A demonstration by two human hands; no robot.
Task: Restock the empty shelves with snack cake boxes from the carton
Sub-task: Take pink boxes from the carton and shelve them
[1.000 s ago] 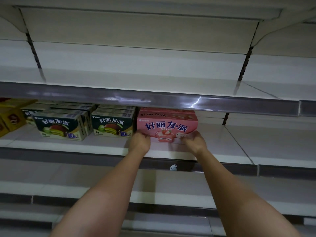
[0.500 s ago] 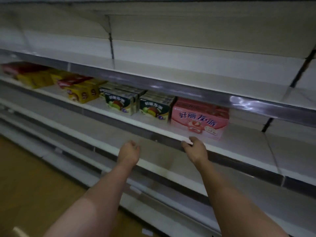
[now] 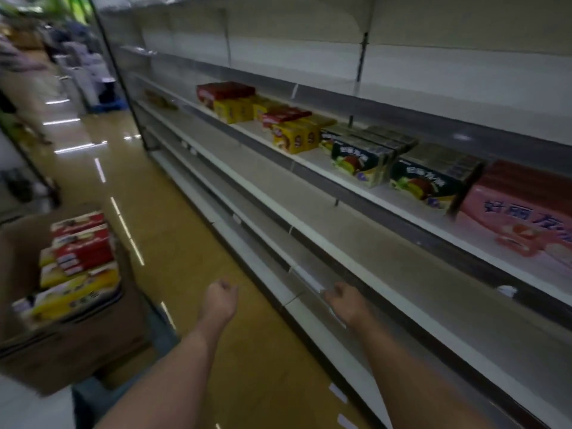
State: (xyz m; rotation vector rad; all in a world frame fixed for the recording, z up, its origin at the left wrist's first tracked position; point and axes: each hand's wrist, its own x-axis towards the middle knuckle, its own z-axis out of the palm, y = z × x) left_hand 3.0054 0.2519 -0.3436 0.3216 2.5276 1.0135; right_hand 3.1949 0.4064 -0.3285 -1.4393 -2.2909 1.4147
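Sitting at the left edge of the frame, the carton (image 3: 71, 329) holds red and yellow snack cake boxes (image 3: 79, 261) stacked with their long sides running away from the viewer. It lies left of both hands and slightly above them in the picture. The left hand (image 3: 220, 300) is nearer to it, fingers loosely curled and holding nothing; the right hand (image 3: 346, 301) hangs relaxed and bare by the low shelf edge (image 3: 305, 278). A pink box (image 3: 526, 221) stands on the stocked shelf at right.

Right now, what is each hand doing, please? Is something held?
Left hand: open, fingers loosely curled, holding nothing.
Right hand: open, fingers relaxed, holding nothing.
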